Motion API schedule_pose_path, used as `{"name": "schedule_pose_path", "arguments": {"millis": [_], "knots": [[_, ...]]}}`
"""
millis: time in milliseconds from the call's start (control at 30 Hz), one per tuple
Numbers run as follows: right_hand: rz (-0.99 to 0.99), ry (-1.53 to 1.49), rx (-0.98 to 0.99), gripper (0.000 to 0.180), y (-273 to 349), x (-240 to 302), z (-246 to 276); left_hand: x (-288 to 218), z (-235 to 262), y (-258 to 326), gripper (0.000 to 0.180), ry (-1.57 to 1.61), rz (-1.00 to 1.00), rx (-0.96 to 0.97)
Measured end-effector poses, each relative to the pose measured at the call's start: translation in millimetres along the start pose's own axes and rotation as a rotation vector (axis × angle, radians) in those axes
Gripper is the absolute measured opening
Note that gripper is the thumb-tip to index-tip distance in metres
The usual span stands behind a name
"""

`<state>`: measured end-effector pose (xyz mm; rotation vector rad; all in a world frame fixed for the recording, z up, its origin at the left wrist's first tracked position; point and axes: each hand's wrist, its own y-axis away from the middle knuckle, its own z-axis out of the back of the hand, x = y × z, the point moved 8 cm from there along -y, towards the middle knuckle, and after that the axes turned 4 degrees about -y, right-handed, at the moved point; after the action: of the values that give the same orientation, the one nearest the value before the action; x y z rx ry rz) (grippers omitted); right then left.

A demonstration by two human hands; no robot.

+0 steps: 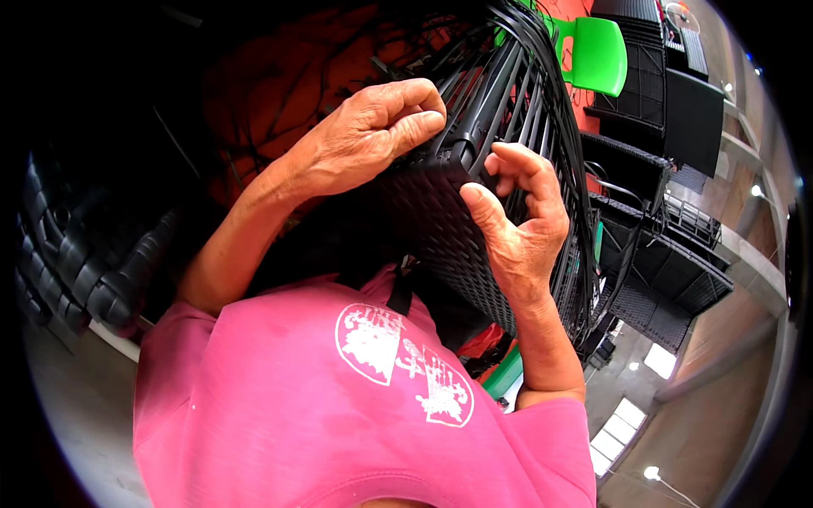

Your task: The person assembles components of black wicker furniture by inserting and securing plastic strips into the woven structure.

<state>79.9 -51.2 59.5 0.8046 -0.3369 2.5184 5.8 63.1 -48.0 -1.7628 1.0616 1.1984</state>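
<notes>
A panel of dark woven plastic wicker (pixel 453 229) stands in front of me, its top edge at a black frame bar (pixel 487 106). Long black plastic strips (pixel 542 93) fan out from the weave and droop over its right side. My left hand (pixel 385 127) is closed above the panel's left corner, thumb pressed to the curled forefinger; what it pinches is hidden. Beside the bar's right end, my right hand (pixel 527 220) has its fingers bent and its thumb apart from them. Nothing shows in the gap between that thumb and forefinger.
A bright green chair (pixel 597 57) stands beyond the strips. Black woven furniture pieces (pixel 656 288) are stacked along the right. Rolls of black material (pixel 93 245) lie in shadow at the left. Loose strips cover an orange-red surface (pixel 288 76) behind my left hand.
</notes>
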Motion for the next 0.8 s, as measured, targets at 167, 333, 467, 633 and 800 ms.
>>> {"name": "schedule_pose_path", "arguments": {"millis": [167,333,467,633,800], "knots": [[-0.099,-0.207,0.016,0.043,-4.1,-7.1,-2.8,-9.8,-4.6,-3.5,0.036,-0.222,0.109,0.009],[-0.102,-0.265,-0.002,0.043,-7.0,-4.0,-4.6,-11.6,-6.4,-8.5,0.031,-0.160,0.106,0.027],[-0.078,-0.298,-0.032,0.043,-9.2,3.1,-6.2,-8.9,-4.1,-5.4,0.025,-0.051,0.139,-0.033],[-0.206,-0.368,-0.028,0.043,-9.9,0.9,-10.1,-14.9,-4.1,1.6,0.028,-0.082,0.150,-0.062],[-0.049,-0.161,-0.082,0.043,-6.4,-1.1,-9.4,-20.6,-5.3,-1.5,0.027,-0.076,0.234,-0.116]]}}
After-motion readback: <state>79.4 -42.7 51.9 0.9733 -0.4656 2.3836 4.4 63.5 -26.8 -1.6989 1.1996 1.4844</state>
